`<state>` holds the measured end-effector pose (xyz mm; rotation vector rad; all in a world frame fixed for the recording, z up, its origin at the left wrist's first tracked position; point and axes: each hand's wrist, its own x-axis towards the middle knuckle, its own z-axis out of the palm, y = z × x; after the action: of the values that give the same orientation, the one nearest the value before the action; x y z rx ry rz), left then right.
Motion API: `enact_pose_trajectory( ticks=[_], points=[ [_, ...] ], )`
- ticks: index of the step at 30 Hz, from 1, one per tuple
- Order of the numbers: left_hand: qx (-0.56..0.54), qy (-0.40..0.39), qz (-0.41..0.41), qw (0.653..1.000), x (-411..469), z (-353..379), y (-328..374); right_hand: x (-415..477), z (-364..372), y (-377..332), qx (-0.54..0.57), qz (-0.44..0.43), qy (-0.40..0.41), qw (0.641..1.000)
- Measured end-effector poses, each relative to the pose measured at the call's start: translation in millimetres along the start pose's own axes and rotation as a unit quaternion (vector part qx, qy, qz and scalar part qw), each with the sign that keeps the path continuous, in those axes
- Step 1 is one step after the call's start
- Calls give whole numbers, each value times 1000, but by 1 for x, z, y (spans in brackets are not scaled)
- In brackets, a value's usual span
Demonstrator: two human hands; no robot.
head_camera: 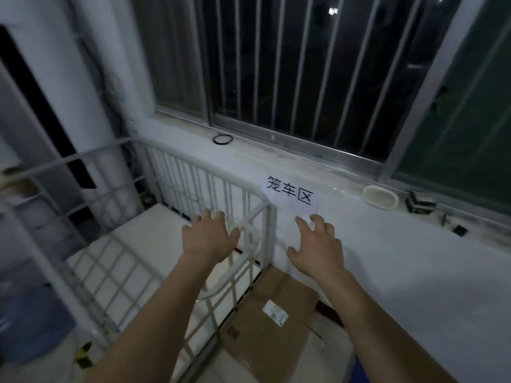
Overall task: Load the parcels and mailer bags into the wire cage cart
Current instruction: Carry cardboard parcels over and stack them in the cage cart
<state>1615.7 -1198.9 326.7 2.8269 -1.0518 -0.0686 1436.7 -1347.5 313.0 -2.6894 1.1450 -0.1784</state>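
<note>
Your left hand (210, 239) and right hand (318, 246) were both empty, fingers (206, 217) spread and loose. The left hovered at the far right corner post of the wire cage cart (269, 239); whether it touched the rail I couldn't tell. The right was held out before the wall (387, 272), just under the paper sign (290, 190).

The parcel (265, 322), a flat cardboard box with a white label, lay on the floor outside the cart, squeezed between its right side and the wall. That gap was the risk: reaching down there, you could have scraped your knuckles on wire or wall, and a box dragged up at an angle might have caught on the post or the top rail and slipped. A white looped cord (249, 236) hung at that corner, near enough to snag. A flat box held at one edge would likely have sagged or popped open.
</note>
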Motion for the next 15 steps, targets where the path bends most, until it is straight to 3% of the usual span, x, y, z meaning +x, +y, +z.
enact_pose_trajectory(
  ticks=[8,11,15],
  points=[
    [7,36,-134,990,-97,-43,-153,-30,6,-151,14,-143,-11,990],
    [-4,52,-172,984,-172,-45,-209,-67,19,-222,34,-194,-21,980],
    [-13,39,-290,956,-311,-45,-298,-159,47,-339,31,-305,-69,949]
  ],
)
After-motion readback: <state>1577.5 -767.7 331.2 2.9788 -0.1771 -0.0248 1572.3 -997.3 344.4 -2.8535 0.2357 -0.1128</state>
